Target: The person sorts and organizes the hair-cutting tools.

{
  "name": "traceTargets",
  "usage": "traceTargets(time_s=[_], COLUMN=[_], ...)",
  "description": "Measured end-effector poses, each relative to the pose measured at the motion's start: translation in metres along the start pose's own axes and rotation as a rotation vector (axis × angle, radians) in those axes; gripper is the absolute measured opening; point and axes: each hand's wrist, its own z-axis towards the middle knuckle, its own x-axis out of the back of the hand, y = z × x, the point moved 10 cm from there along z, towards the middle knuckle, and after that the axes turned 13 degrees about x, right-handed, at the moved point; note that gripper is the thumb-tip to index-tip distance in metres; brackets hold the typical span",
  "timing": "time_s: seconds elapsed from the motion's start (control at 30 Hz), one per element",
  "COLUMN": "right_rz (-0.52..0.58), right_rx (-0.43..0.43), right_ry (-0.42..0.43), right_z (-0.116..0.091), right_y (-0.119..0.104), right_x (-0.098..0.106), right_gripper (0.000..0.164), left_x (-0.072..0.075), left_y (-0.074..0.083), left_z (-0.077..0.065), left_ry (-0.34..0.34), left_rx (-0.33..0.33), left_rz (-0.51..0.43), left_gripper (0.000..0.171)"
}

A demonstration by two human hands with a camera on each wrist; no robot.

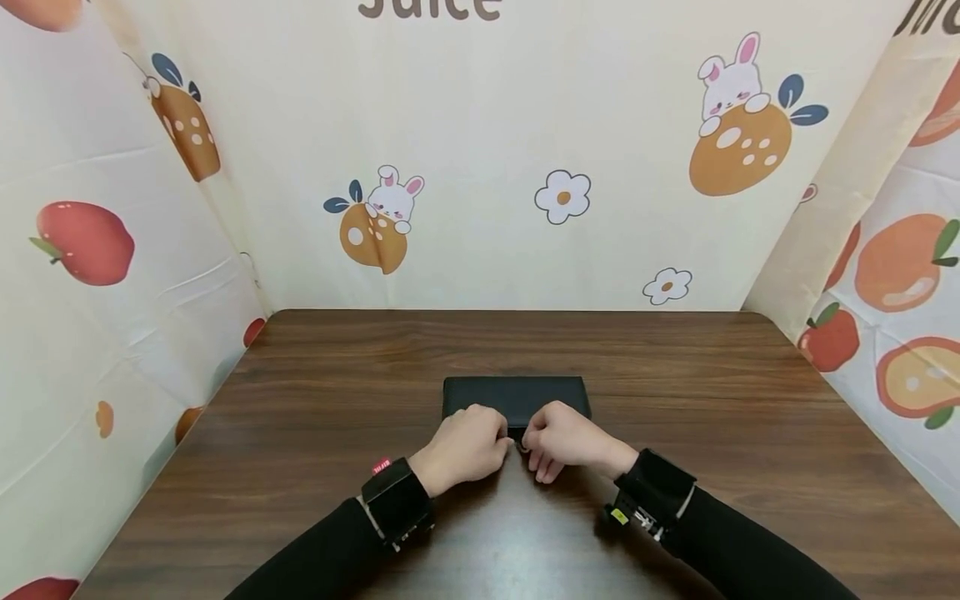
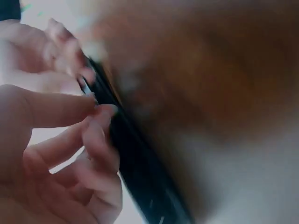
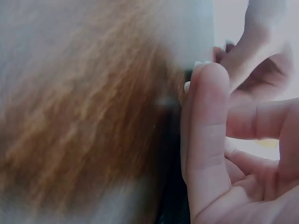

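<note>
A flat black rectangular case lies on the wooden table, with both hands at its near edge. My left hand has its thumb and index finger pinched together beside the case. Between these fingertips and the other hand, the left wrist view shows a small silvery piece; its kind is unclear. My right hand is bent over the near right part of the case, its fingertips close to that piece. In the right wrist view its fingers lie along the case's dark edge and hide what the tips touch.
The brown wooden table extends around the case. Behind it hangs a cream cloth printed with rabbits and flowers, and fruit-printed cloths flank the table at left and right. Black bands with devices are on both wrists.
</note>
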Motion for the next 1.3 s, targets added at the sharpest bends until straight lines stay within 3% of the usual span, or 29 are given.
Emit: traceTargets(time_s=[0.23,0.3,0.37,0.5,0.77,0.97,1.07,1.3], right_rz=[0.065,0.056,0.041,0.017,-0.044,-0.143,-0.252,-0.707], right_rx=[-0.009,0.001,0.012,0.029,0.045,0.107,0.156,0.277], right_ry=[-0.001,-0.006,-0.01,-0.016,-0.024,-0.029,-0.016,0.072], right_z=[-0.003,-0.003,-0.003,-0.003,-0.005,-0.004,-0.003,-0.003], right_y=[0.003,0.003,0.003,0.004,0.001,-0.008,-0.016,-0.045], right_x=[-0.002,-0.003,-0.004,-0.003,0.0,0.003,0.008,0.033], right_gripper=[0.022,0.021,0.02,0.02,0.021,0.017,0.015,0.008], left_x=[-0.031,-0.039,-0.044,-0.046,-0.045,-0.043,-0.042,-0.04], left_y=[-0.019,-0.024,-0.028,-0.032,-0.029,-0.026,-0.025,-0.025], left_z=[0.003,0.003,0.002,0.001,0.001,0.001,0.002,0.004], left_ry=[-0.267,-0.307,-0.318,-0.312,-0.3,-0.322,-0.328,-0.323], left_rx=[0.285,0.367,0.431,0.501,0.52,0.53,0.518,0.496], left_rz=[-0.654,-0.785,-0.852,-0.884,-0.888,-0.881,-0.855,-0.74], left_gripper=[0.033,0.031,0.029,0.027,0.025,0.025,0.027,0.028])
